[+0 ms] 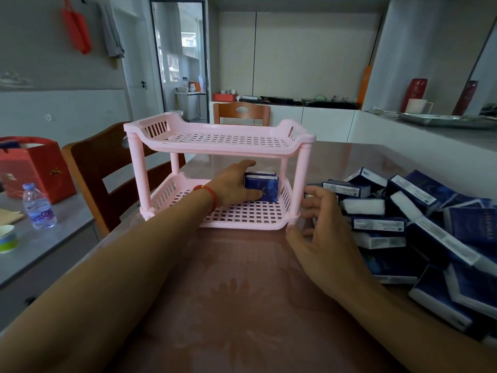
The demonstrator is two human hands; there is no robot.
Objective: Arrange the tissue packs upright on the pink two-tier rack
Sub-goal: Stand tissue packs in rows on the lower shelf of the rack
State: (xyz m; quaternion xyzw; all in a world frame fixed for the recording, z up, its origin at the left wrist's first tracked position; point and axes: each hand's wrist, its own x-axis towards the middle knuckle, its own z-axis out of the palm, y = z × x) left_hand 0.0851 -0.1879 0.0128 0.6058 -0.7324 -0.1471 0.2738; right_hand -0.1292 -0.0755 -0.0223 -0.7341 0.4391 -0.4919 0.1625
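— Reaching into the lower tier of the pink rack (219, 142), the left hand (234, 184) has thumb and fingers closed on a blue tissue pack (265, 187) — is it upright?

— Yes, standing at the back right corner of the lower tier; the upper tier holds nothing.

— And the right hand (326, 235)?

— Fingers spread, pinching nothing, touching the rack's front right post, just beside the pile of tissue packs (419, 224) lying on the brown table (228, 305).
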